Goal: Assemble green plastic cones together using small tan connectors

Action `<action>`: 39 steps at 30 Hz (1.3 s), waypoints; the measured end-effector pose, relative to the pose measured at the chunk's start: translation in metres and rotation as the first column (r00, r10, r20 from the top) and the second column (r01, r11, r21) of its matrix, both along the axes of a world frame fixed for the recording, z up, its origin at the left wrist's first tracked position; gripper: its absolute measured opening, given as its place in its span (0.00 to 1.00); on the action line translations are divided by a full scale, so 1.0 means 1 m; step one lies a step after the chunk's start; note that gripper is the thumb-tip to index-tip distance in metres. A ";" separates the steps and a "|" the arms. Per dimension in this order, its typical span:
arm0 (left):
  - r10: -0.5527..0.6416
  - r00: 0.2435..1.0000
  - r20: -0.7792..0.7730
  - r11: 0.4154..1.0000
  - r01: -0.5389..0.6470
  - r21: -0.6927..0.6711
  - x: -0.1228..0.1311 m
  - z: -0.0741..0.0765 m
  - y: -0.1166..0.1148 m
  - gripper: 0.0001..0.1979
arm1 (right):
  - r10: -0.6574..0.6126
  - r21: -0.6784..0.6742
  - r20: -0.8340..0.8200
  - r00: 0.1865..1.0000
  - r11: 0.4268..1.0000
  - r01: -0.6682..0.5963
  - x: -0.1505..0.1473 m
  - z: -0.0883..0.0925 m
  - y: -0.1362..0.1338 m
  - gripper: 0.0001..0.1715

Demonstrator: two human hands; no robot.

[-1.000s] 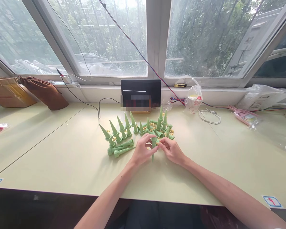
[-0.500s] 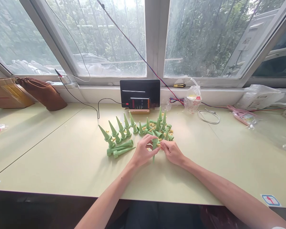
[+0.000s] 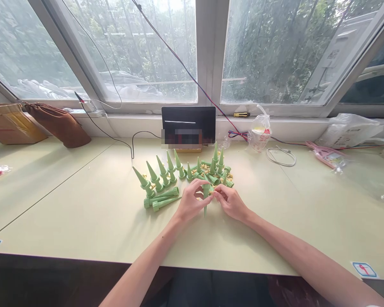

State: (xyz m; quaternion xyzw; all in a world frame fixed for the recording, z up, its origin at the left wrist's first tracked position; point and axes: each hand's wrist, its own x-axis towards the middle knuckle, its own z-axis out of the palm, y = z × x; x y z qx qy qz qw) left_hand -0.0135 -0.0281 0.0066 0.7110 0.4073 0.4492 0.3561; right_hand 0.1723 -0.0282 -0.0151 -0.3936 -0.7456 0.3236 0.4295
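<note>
My left hand (image 3: 192,199) is closed round a green plastic spike (image 3: 205,198), which points down over the table. Beside it, my right hand (image 3: 230,201) pinches a small yellow piece (image 3: 211,192) against the spike's side. To the left, several green spikes (image 3: 152,175) stand upright in a slanting row, with others (image 3: 166,200) lying in front of them. Behind my hands is a pile of green parts (image 3: 213,177) mixed with small yellow pieces.
A dark tablet (image 3: 188,119) leans at the windowsill. A bagged cup (image 3: 260,134), a white cable (image 3: 280,156) and a pink item (image 3: 326,155) lie to the right. A brown pouch (image 3: 59,125) and a cardboard box (image 3: 14,123) stand at the back left.
Both hands have shifted very slightly, and the fingers of my right hand have moved a little closer to the spike. My left hand keeps its hold.
</note>
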 end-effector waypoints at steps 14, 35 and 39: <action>-0.026 0.999 -0.035 0.999 0.027 0.030 0.001 0.004 -0.003 0.16 | 0.020 0.096 0.054 0.998 0.995 -0.026 0.001 -0.006 0.002 0.19; -0.030 0.998 -0.057 0.999 0.032 0.043 0.003 -0.002 -0.003 0.14 | 0.033 0.035 0.029 0.999 0.999 -0.034 0.002 -0.006 0.003 0.23; -0.035 0.998 -0.052 0.998 0.037 0.048 0.003 -0.003 -0.002 0.14 | 0.031 0.002 0.025 0.999 1.000 -0.031 0.002 -0.004 0.003 0.24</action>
